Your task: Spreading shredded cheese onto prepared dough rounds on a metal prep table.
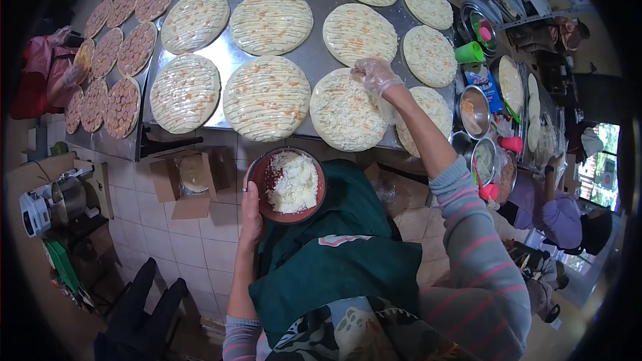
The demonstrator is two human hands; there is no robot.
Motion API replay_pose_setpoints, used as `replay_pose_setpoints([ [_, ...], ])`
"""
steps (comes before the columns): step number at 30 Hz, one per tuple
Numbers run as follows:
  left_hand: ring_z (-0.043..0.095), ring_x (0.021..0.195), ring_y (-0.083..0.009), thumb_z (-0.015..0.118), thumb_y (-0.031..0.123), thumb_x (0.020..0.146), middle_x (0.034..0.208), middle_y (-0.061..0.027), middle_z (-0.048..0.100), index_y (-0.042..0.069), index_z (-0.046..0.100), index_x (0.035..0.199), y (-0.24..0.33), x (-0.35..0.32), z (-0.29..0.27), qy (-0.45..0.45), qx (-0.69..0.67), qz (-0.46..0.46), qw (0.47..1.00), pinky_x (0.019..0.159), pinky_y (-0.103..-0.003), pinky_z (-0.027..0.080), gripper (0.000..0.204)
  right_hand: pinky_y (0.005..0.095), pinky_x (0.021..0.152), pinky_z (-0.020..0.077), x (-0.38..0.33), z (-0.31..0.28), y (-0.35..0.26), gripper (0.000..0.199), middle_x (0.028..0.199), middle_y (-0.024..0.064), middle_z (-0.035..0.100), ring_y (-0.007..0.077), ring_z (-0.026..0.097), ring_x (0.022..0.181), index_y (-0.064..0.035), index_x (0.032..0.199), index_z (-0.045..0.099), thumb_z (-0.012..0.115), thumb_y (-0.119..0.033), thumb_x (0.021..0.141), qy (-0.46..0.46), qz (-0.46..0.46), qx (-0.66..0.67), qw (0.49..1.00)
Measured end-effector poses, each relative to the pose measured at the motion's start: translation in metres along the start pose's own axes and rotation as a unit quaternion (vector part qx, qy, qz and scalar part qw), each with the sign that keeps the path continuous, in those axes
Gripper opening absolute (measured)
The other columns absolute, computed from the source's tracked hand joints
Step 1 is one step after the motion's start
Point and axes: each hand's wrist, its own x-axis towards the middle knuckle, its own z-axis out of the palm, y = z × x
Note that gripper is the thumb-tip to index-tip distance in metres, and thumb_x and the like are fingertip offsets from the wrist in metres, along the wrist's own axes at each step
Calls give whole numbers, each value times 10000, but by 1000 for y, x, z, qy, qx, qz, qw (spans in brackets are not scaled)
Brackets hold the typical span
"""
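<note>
Bowl of grated cheese (289, 186), brown and round, cradled against green apron (334, 254) by bare left hand (251, 208) wrapped on its rim, kept close below steel tabletop (314, 53) edge for easy reach, while gloved right hand (374, 75), fingers pinched together, hovered over nearest pizza base (344, 111), apparently sprinkling.

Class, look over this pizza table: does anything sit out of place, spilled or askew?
One pizza base at the near right corner hangs over the edge of the steel table, partly hidden under the gloved right hand's forearm. Nothing looks spilled.
</note>
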Motion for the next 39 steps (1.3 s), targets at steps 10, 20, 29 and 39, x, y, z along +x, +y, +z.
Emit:
replay_pose_setpoints([
  [10, 508, 1134, -202, 341, 488, 955, 1261, -105, 505, 36, 405, 1306, -3, 1, -5, 15, -21, -24, 999, 978, -359, 398, 575, 387, 710, 486, -88, 15, 16, 120, 821, 152, 643, 322, 620, 788, -89, 865, 655, 573, -137, 793, 52, -19, 45, 997],
  [20, 509, 1134, -197, 339, 489, 956, 1261, -109, 510, 33, 402, 1312, 12, 4, 3, -6, 7, -11, 1000, 980, -353, 396, 582, 392, 733, 498, -67, 13, 10, 99, 835, 142, 643, 326, 615, 795, -75, 843, 633, 581, -103, 764, 71, 53, 48, 995],
  [29, 494, 1143, -177, 323, 401, 985, 1268, -86, 498, 50, 393, 1304, 19, 23, 33, -36, -30, 57, 997, 1000, -343, 381, 479, 267, 649, 517, -117, -46, -143, 213, 890, 87, 646, 102, 606, 731, -14, 1046, 622, 547, -144, 895, -164, -66, 455, 873],
  [39, 381, 1224, -185, 336, 326, 987, 1335, -134, 401, 6, 271, 1378, 50, 22, 81, -93, -10, 106, 990, 1046, -313, 273, 509, 413, 945, 427, -154, -22, -160, 407, 1175, 279, 503, 390, 529, 1087, -9, 1187, 482, 543, -62, 788, -8, -269, -137, 953],
])
